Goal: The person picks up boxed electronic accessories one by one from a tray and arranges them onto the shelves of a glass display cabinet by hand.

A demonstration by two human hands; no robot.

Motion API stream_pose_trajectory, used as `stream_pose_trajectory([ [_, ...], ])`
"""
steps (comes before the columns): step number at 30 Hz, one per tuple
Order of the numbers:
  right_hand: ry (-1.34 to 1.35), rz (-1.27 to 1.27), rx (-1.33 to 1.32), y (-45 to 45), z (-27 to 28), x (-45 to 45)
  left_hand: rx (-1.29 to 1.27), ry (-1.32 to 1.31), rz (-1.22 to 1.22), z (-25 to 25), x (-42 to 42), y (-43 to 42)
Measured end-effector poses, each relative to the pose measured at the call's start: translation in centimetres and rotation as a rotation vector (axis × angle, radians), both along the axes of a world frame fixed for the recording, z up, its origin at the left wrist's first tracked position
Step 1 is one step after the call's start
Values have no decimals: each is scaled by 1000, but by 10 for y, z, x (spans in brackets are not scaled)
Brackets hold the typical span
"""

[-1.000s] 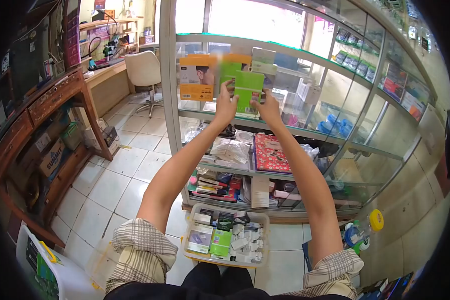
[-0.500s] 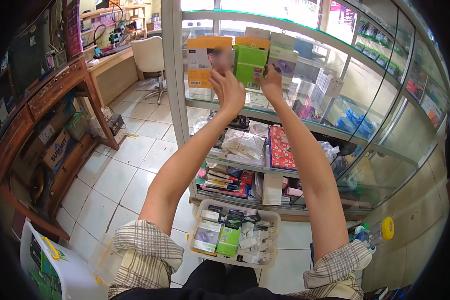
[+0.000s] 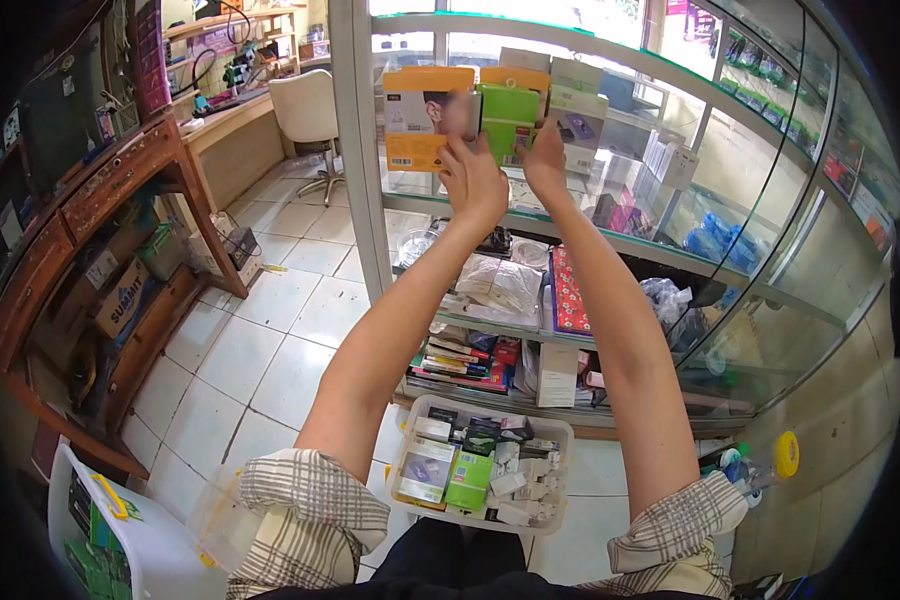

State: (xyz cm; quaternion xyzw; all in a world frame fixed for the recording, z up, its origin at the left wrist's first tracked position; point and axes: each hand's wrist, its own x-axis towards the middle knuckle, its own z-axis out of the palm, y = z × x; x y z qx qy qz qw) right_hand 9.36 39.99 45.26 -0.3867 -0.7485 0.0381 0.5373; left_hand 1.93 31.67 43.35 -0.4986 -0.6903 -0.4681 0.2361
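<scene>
On the glass shelf of the display cabinet, a bright green box stands upright between my two hands. My left hand has its fingers at the lower left edge of this box, and my right hand grips its lower right edge. Just left of it is an orange and white box with an earphone picture. A pale grey-green box with a purple device printed on it stands to the right, beside my right fingers. Part of another orange box shows behind the green one.
A plastic tub of small boxes sits below, in front of my legs. Lower cabinet shelves hold plastic packets and a red floral box. At lower left is a white bin; a yellow-capped bottle is at right.
The view has shifted a little. My left hand has moved right, onto the green box's left side, and the green box stands slightly higher and turned. My right hand stays at its right edge.
</scene>
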Motion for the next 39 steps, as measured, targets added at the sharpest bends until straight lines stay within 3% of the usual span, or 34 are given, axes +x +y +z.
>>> stream_pose_trajectory([
  [3,-5,-2,-91,-5,2,0,-43,-1,-16,0,0,0],
  [14,-20,29,-27,6,-11,1,-35,5,-17,0,1,-2],
  [19,-4,-25,115,-28,-7,21,298,-20,-275,4,-1,-25],
  [21,113,107,251,-73,-5,41,345,-59,-351,-5,1,-47],
  [23,165,172,179,-130,-15,59,378,-115,-423,-22,4,-79],
  [29,191,298,-170,-222,-158,81,57,-408,-531,-143,0,-179],
  [31,172,316,-516,-242,-219,84,-65,-519,-590,-200,-6,-206],
  [33,155,288,-648,-270,-274,80,-274,-432,-490,-261,-9,-237],
  [35,8,199,-747,-293,-337,74,-429,-591,-450,-327,-9,-262],
  [37,11,250,-1028,-314,-381,67,-506,-606,-440,-370,-8,-279],
  [39,-22,221,-1039,-323,-429,58,-588,-543,-362,-400,-2,-288],
])
